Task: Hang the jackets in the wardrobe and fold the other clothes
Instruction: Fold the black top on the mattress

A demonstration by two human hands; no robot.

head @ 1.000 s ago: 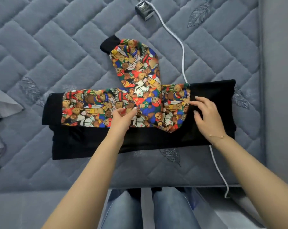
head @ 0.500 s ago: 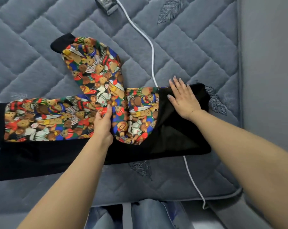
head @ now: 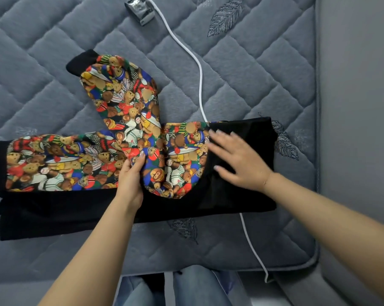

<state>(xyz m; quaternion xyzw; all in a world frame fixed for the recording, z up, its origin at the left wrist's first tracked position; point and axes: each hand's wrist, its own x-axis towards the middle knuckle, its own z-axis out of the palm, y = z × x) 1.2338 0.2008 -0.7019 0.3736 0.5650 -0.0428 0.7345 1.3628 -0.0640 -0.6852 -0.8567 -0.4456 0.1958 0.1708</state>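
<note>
A black garment with sleeves printed in bright teddy bears (head: 129,173) lies flat on the grey quilted mattress (head: 253,80), near the mattress's near edge. Its long axis runs left to right across the view, the black body folded into a wide band whose left end reaches the frame's edge and whose right end stops short of the mattress's right border. One bear-print sleeve (head: 54,164) lies along that same axis, pointing left, with a black cuff at its far end. The other bear-print sleeve (head: 125,96) angles up and to the left, away from the person, and ends in a black cuff (head: 81,61).

The left hand (head: 131,177) sits at the middle of the garment, its fingers curled round a fold of the printed cloth where the two sleeves meet, pinching it. The right hand (head: 235,160) lies palm down on the black fabric at the garment's right part, its fingers straight and spread, pressing the cloth flat; it is blurred.

A white cable (head: 197,69) runs across the mattress from a small silvery plug block (head: 139,9) at the top, passes under the garment and comes out at the near edge. Blue jeans legs (head: 186,288) show at the bottom.
</note>
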